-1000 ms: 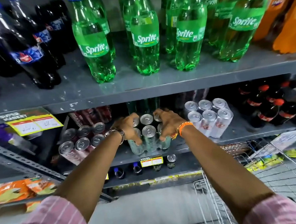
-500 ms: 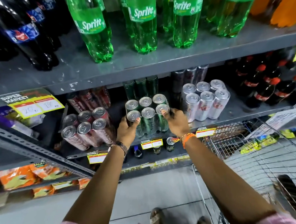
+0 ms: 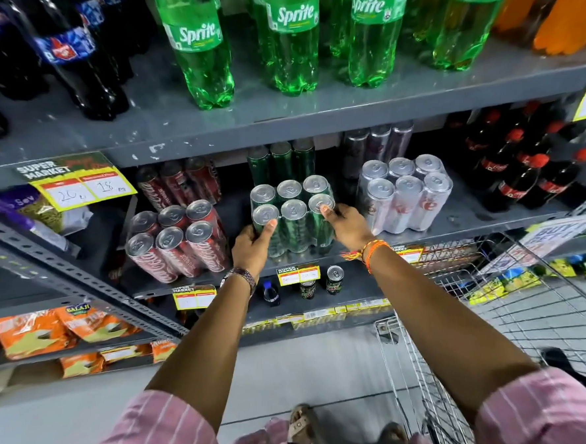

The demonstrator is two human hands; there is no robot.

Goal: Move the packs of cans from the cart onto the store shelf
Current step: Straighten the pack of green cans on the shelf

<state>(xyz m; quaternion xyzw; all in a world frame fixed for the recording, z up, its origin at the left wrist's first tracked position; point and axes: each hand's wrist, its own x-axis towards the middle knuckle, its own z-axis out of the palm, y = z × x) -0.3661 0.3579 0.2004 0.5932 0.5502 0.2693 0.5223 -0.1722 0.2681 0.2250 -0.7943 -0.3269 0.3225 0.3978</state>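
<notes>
Both hands are on the green six-pack of cans (image 3: 293, 215): my left hand (image 3: 252, 246) is wrapped round its front left corner with the thumb up the side of the near left can, and my right hand (image 3: 345, 227) is cupped against its right side with one fingertip resting on the lid of the near right can. Compared with a second ago, when my palms covered the lids and the pack stood at the shelf edge, the grip has dropped to the sides and the pack sits flat on the middle shelf (image 3: 456, 220), its base near the front lip; I judge placement all but done, with only a push rearward and release outstanding. Nearest me, at right, the wire cart (image 3: 496, 312) stands beside the shelving; the part of its basket in view shows no further packs, though much of it is cut off. On the shelf, the green pack stands between a red cola six-pack (image 3: 176, 244) on the left and a silver six-pack (image 3: 406, 196) on the right, close to both but touching neither. Behind each, loose cans of matching colour stand in rows. Above, Sprite bottles (image 3: 290, 36) line the grey top shelf.
</notes>
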